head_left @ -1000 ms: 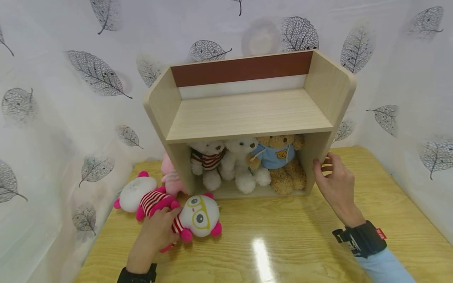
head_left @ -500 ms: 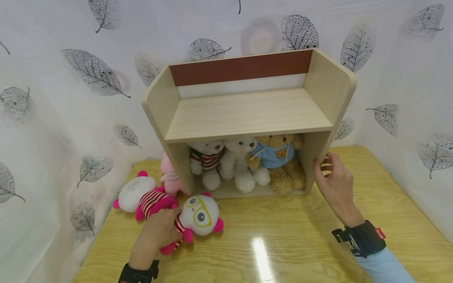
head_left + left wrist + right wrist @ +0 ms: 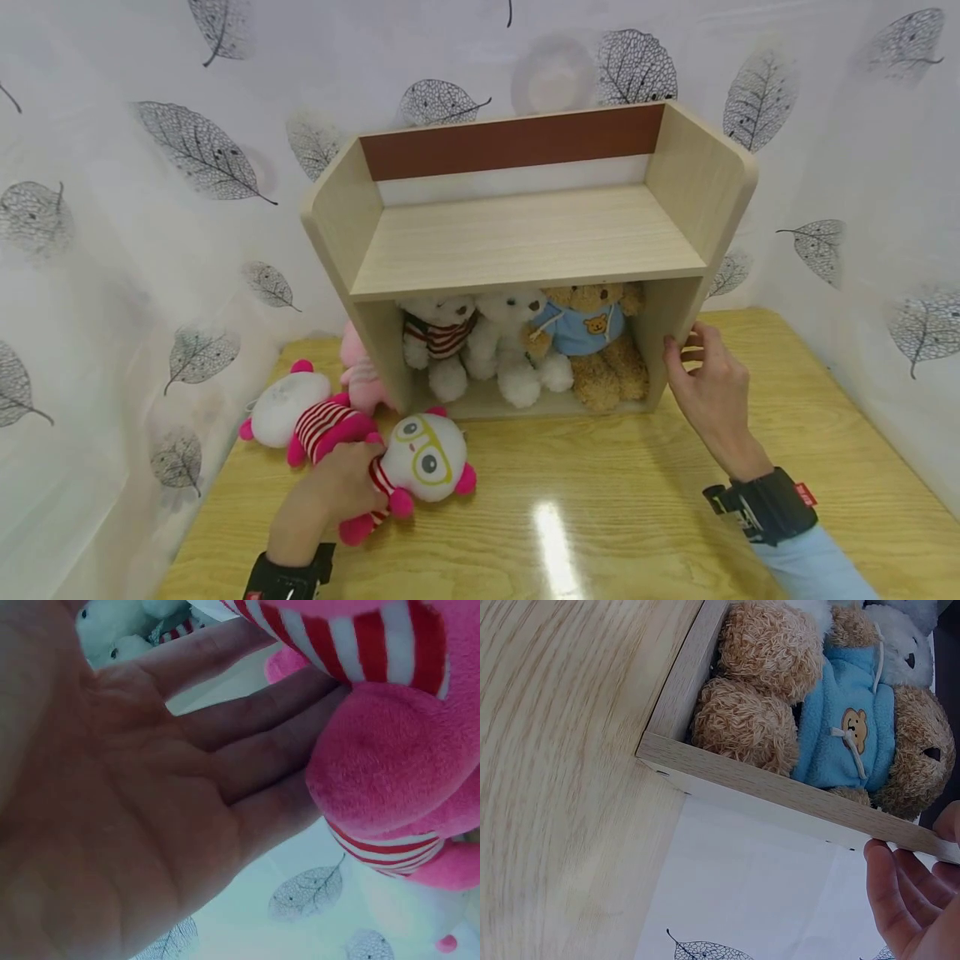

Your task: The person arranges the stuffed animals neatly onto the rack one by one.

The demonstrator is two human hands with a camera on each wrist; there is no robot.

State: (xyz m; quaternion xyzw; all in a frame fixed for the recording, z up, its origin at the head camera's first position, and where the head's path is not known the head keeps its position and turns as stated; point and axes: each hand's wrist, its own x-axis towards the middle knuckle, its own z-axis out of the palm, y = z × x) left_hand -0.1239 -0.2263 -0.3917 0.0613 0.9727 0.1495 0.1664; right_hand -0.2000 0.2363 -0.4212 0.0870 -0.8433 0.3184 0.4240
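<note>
My left hand [image 3: 348, 479] grips the body of a plush panda [image 3: 429, 457] with yellow glasses, a red-and-white striped top and pink limbs. In the left wrist view its fingers [image 3: 255, 750] reach behind the pink plush, fingertips hidden. My right hand [image 3: 708, 387] pinches the front edge of the right side panel of a pale wooden shelf [image 3: 525, 242]; in the right wrist view the thumb is inside the edge and the fingers [image 3: 891, 889] outside. In the lower compartment sit a white bear in a striped top [image 3: 442, 337], a white bear [image 3: 517, 350] and a brown bear in a blue hoodie [image 3: 596, 342].
A second plush panda [image 3: 288, 408] lies face down at the left, behind my left hand. A light pink plush [image 3: 363, 375] stands against the shelf's left side. The wooden table [image 3: 637, 517] meets a leaf-patterned white sheet [image 3: 847, 150] at the back and sides.
The plush panda under my left hand has turned slightly, its head shifting a little right and more of its pink leg showing. My right hand keeps its place on the shelf edge.
</note>
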